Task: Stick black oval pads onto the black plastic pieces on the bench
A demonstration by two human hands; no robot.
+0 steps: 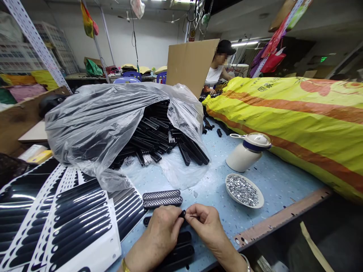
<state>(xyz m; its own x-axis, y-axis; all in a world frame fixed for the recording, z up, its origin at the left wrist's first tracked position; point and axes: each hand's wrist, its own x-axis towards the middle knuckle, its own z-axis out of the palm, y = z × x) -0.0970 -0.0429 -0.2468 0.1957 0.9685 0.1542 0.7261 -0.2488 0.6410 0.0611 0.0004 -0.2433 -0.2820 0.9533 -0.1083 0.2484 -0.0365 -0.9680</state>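
Note:
My left hand (157, 230) is closed around a long black plastic piece (146, 221), whose rounded end shows by the thumb. At that end, my right hand (206, 222) pinches a thin, dark, pin-like thing (194, 216), too small to name surely. Just beyond the left hand lie black plastic pieces with a lattice pattern (162, 199), side by side. Smooth black pieces (183, 251) lie below, between the wrists. To the right stands a white bowl (260, 205) full of small shiny metal parts (242, 189) that look like nuts.
A white lidded mug (241, 158) stands behind the bowl. A clear plastic bag (93, 121) spills black pieces (150, 136) across the blue table (211, 185). Sheets of black stickers (82, 226) cover the left. A yellow sack (295, 113) lies right; a co-worker (215, 73) sits behind cardboard (190, 64).

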